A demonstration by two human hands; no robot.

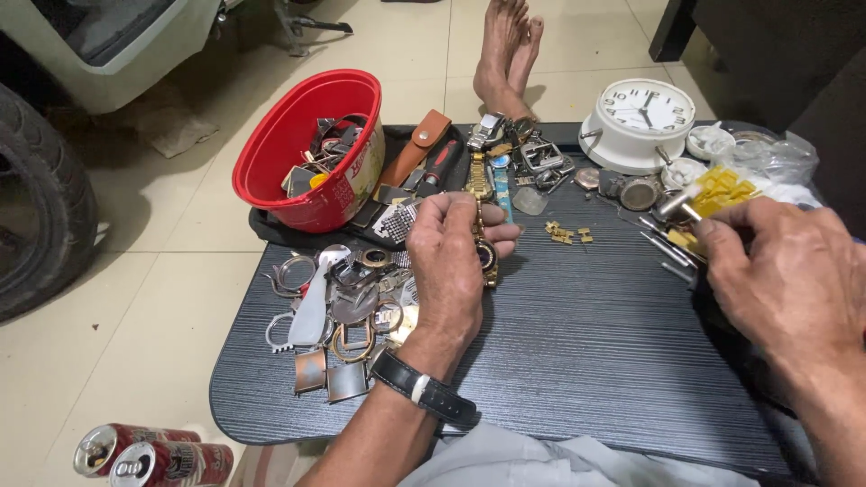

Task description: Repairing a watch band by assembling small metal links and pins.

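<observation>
Closest to me, at the lower left on the floor, I see two red drink cans point(149, 458) lying on their sides. Above them is the near edge of the dark bench point(577, 361), with pale cloth across my lap below it.

My left hand point(451, 271) sits over the middle of the bench, a black wristband point(422, 390) on the wrist. Its fingers point(501, 236) are curled and clamped on a gold wristwatch point(484, 243), held just above the bench top with its band running up and away from me. Left of that hand lies a heap of loose watch cases and metal frames point(338, 316), touching one another.

My right hand point(785, 280) is at the right edge of the bench. Its fingers are drawn together on a small metal tool point(678, 204), and thin metal tools point(667, 248) lie on the bench just beside it. A few small gold links point(564, 234) lie between my two hands, slightly farther off.

Farther back, a red plastic tub point(307, 149) leans tilted at the far left corner, full of watch parts. Near it are a brown leather sheath point(417, 149) and more watches point(510, 158). At the far right stands a white round clock point(639, 122), with a yellow parts strip point(722, 189) and clear plastic bags point(776, 158) close by. Beyond the bench, bare feet point(505, 54) rest on the tiled floor point(162, 298), and a tyre point(41, 207) shows at the far left.
</observation>
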